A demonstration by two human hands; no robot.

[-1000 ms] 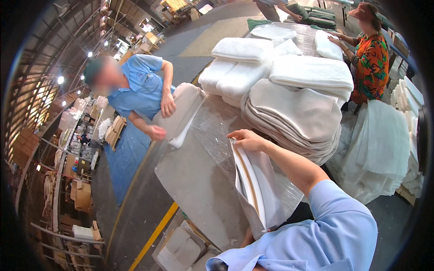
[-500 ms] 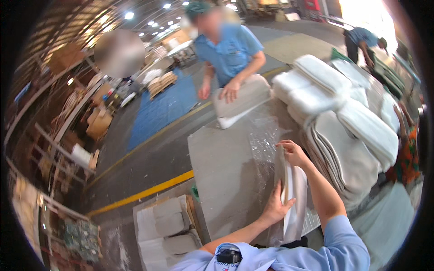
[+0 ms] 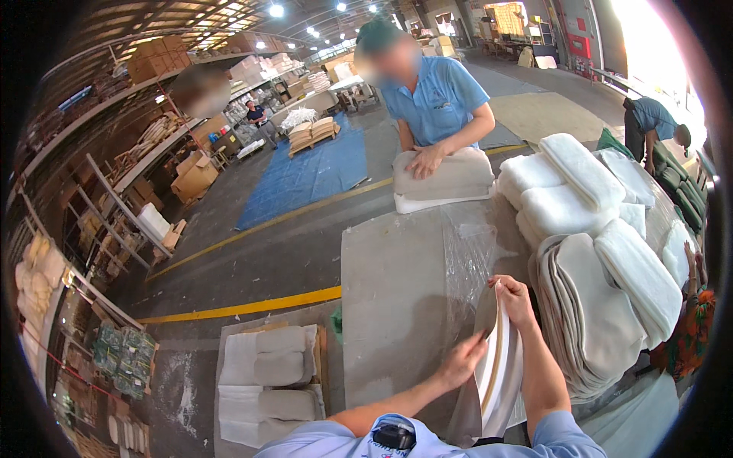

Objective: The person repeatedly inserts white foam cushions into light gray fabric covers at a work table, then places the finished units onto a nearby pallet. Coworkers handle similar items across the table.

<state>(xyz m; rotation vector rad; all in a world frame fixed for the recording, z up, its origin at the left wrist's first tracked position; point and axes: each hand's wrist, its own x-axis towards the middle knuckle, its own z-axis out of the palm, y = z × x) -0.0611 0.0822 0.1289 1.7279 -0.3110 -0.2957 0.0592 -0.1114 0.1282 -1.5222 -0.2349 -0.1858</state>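
Observation:
A grey-and-white fabric piece (image 3: 504, 366) with a tan strip along its inside edge stands on edge close to my body. Its layers are spread, so the white inner face shows. My right hand (image 3: 515, 301) pinches its top far corner. My left hand (image 3: 463, 360) is closed on the grey layer at the left side. Just beyond lies crinkled clear plastic sheet (image 3: 469, 256) on the grey table surface (image 3: 389, 305). Right of my hands rises a stack of folded grey pads (image 3: 588, 298), and white padded pieces (image 3: 573, 198) are piled beyond it.
Across the table a co-worker (image 3: 439, 103) in a blue shirt presses a folded grey pad (image 3: 443, 172). A pallet with stacked pads (image 3: 267, 382) stands at lower left. Shelving (image 3: 122, 206) runs along the left. Another person (image 3: 655, 126) bends at far right.
The fabric piece's layers have been drawn apart, showing more white inside. My left hand has moved up along its edge. The co-worker's two hands have come together on the folded pad.

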